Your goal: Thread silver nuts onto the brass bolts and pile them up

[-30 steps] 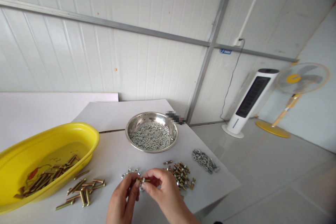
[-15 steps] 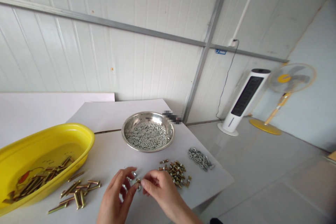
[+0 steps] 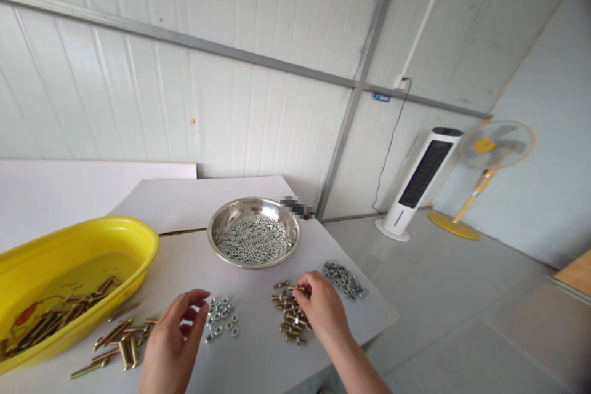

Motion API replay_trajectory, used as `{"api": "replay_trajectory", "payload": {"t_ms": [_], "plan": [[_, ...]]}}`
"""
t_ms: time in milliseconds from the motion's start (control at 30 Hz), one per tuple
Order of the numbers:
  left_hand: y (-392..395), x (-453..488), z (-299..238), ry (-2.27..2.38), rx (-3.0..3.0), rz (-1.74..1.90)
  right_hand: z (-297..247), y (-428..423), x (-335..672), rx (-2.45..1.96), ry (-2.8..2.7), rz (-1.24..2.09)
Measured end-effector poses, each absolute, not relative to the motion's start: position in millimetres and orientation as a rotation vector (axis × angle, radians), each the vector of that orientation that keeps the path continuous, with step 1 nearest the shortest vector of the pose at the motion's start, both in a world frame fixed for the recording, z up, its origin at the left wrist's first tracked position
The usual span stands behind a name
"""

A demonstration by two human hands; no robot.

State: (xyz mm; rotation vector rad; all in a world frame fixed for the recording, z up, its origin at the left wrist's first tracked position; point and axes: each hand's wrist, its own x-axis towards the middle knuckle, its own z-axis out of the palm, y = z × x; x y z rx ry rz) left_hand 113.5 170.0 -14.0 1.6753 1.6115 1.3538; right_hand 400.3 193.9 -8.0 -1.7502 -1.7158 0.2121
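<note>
My right hand (image 3: 322, 305) pinches a brass-coloured bolt (image 3: 299, 288) over a pile of similar bolts (image 3: 290, 320), several with silvery nuts on their shanks. My left hand (image 3: 175, 335) hovers just left of a loose cluster of hex nuts (image 3: 221, 314). Its fingers are curled but apart from the thumb, and nothing shows between them. Behind my left hand, and partly covered by it, loose longer-looking bolts (image 3: 124, 345) lie on the white table (image 3: 249, 363).
A steel bowl (image 3: 213, 245) full of nuts stands mid-table. On the left, a yellow tub (image 3: 138, 240) holds bolts. Near the right table edge lies a heap of silvery hardware (image 3: 344, 280). A tower fan (image 3: 418, 184) and a yellow pedestal fan (image 3: 475, 197) stand on the floor.
My right hand has moved right, from beside my left hand to the bolt pile, carrying a bolt. My left hand has drawn left, uncovering the loose nuts. The view has shifted slightly.
</note>
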Motion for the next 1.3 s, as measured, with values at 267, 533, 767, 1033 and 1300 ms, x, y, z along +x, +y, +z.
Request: {"api": "replay_trajectory", "payload": {"t_ms": [267,533,767,1033,1300], "plan": [[175,98,-15,1.648,1.659,1.297,-3,191,399,-1.707,-1.766,0.174],[175,71,-8,1.741,1.617,1.301,3,180,351,-1.496,-1.890,0.382],[174,35,-2,1.979,1.726,1.208,-12,171,302,-1.490,-1.978,0.495],[180,2,-19,1.932,2.004,0.844,-24,173,293,-1.525,-2.047,0.493],[168,30,-13,1.946,2.151,0.664,-19,173,287,-1.568,-2.103,0.452]]}}
